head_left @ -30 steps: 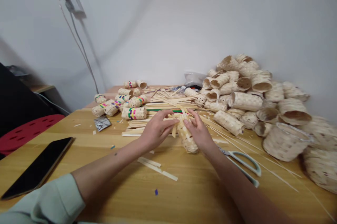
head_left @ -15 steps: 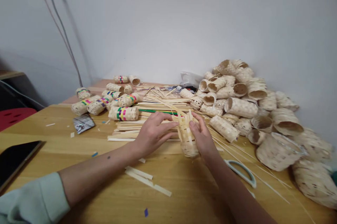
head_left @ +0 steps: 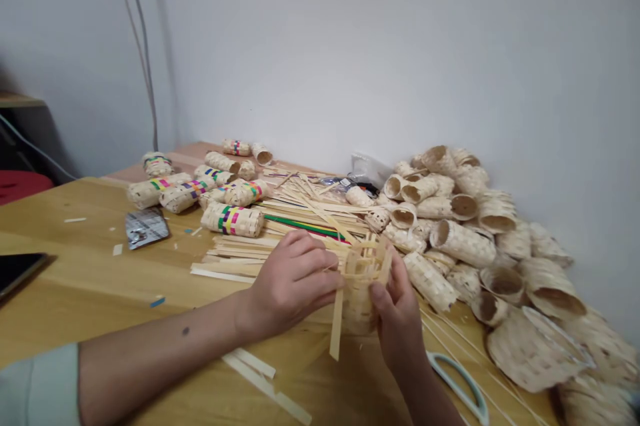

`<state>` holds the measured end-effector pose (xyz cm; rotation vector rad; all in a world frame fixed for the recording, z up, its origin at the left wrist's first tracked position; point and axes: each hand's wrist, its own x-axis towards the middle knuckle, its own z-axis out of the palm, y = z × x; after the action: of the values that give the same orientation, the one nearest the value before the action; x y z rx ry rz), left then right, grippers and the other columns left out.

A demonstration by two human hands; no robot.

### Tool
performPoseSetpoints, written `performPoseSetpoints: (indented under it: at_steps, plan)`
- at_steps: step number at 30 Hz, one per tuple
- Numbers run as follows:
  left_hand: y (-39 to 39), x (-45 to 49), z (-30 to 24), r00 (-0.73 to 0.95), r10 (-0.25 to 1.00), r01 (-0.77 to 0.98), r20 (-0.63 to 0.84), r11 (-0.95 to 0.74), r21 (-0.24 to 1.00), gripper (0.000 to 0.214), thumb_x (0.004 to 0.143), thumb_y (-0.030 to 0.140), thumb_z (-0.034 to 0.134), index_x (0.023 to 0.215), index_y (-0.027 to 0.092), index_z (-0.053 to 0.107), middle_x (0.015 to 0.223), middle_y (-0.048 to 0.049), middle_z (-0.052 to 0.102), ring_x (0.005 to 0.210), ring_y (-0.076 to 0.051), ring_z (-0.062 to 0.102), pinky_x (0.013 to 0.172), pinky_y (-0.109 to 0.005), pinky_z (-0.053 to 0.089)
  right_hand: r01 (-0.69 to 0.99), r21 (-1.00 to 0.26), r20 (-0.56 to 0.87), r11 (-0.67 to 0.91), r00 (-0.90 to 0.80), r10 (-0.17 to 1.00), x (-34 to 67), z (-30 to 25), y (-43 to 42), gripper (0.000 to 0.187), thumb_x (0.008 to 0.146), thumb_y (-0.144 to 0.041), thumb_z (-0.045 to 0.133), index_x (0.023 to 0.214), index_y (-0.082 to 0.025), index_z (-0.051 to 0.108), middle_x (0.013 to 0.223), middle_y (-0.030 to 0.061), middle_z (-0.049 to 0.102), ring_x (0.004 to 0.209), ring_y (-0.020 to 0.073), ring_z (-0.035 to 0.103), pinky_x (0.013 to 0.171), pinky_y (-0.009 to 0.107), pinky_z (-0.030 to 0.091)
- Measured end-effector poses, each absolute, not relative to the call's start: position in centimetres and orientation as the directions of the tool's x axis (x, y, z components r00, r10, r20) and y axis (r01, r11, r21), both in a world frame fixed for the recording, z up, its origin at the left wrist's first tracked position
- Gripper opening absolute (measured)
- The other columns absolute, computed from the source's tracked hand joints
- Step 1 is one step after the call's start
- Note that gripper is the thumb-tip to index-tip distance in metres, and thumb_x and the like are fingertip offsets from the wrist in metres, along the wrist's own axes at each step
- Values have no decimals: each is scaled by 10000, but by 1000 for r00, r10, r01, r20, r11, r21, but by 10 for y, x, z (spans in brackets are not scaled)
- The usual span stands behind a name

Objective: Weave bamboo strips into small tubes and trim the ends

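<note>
A small, partly woven bamboo basket (head_left: 361, 303) stands upright just above the table, with loose strip ends rising round its open top. My right hand (head_left: 400, 309) is wrapped round its right side, thumb on the near face. At the rim's left edge, my left hand (head_left: 300, 279) has its fingers closed on a flat bamboo strip (head_left: 337, 333), which hangs down beside the basket. The fingertips partly hide where the strip meets the weave. Behind both hands lies a spread of loose bamboo strips (head_left: 233, 259), a few of them green and red.
Many finished woven baskets (head_left: 463, 243) are heaped at the right. Baskets with coloured bands (head_left: 233, 220) lie at the left, near a silver packet (head_left: 147, 227) and a phone (head_left: 20, 273). A light-blue scissors handle (head_left: 460, 386) and cut strips (head_left: 267, 386) lie nearer me.
The view has shifted and the basket appears lower. Its top now shows more openly, with strip ends spread round it. A strip now hangs down from my left fingers.
</note>
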<state>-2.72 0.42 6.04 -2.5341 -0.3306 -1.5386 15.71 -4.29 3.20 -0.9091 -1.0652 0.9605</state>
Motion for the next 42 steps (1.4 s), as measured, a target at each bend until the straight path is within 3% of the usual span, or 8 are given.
performPoseSetpoints:
  at_steps: [7, 13, 18, 21, 25, 32, 36, 42]
  plan:
    - [0, -26, 67, 434, 156, 187, 887, -979, 80, 97, 839, 226, 628, 917, 172, 610, 836, -36, 663, 800, -154, 532, 751, -328, 401, -214, -915, 311, 341, 161, 937, 160, 27, -48, 686, 773, -362, 696, 1374, -281, 375, 1351, 79, 537, 1222, 265, 517, 977, 387, 468]
    - [-7, -27, 73, 388, 64, 139, 920, -990, 10, 94, 851, 248, 610, 900, 170, 627, 931, -73, 667, 905, -183, 571, 798, -343, 461, -160, -873, 439, 461, 157, 885, 158, 27, -51, 599, 791, -406, 680, 1327, -301, 434, 1292, 71, 582, 1160, 244, 566, 938, 358, 489]
    - [-11, -28, 77, 410, 3, 93, 912, -995, -39, 73, 843, 205, 615, 897, 158, 624, 892, -65, 682, 896, -166, 595, 813, -310, 495, -115, -866, 473, 486, 120, 873, 158, 31, -52, 585, 752, -508, 689, 1257, -274, 507, 1209, 79, 628, 1090, 269, 602, 892, 378, 514]
    - [-12, -28, 79, 446, 7, 38, 895, -999, -11, 64, 839, 174, 611, 899, 155, 623, 890, -68, 693, 862, -166, 615, 792, -295, 502, -127, -885, 441, 449, 85, 893, 158, 31, -53, 583, 715, -555, 701, 1189, -255, 540, 1095, 77, 669, 965, 260, 644, 796, 360, 546]
    - [-9, -27, 75, 546, 166, 54, 821, -985, 163, 119, 893, 161, 512, 844, 169, 620, 792, -47, 682, 719, -137, 611, 674, -253, 490, -144, -893, 417, 427, 92, 904, 160, 28, -49, 547, 679, -527, 744, 1108, -250, 550, 980, 46, 691, 841, 210, 659, 695, 292, 551]
    - [17, -27, 32, 479, 67, 110, 875, -994, 16, 56, 853, 123, 564, 881, 152, 603, 791, -71, 655, 745, -144, 604, 677, -266, 501, -222, -947, 242, 232, -15, 970, 165, 13, -29, 595, 604, -416, 824, 1071, -238, 500, 1016, 47, 696, 912, 216, 667, 772, 315, 553]
    - [21, -29, 21, 527, 55, 103, 848, -995, 0, 106, 849, 103, 552, 932, 153, 596, 772, -70, 663, 739, -148, 614, 677, -272, 501, -228, -968, 138, 102, -147, 979, 169, 14, -25, 613, 622, -365, 813, 1122, -241, 481, 1058, 47, 688, 954, 219, 663, 817, 342, 549]
    - [17, -30, 23, 507, 85, 105, 858, -994, 36, 209, 834, 134, 601, 1041, 133, 572, 785, -85, 679, 720, -141, 624, 660, -254, 506, -188, -980, 93, 61, -169, 981, 172, 19, -29, 592, 654, -339, 783, 1153, -246, 478, 1131, 58, 670, 984, 229, 656, 816, 358, 552]
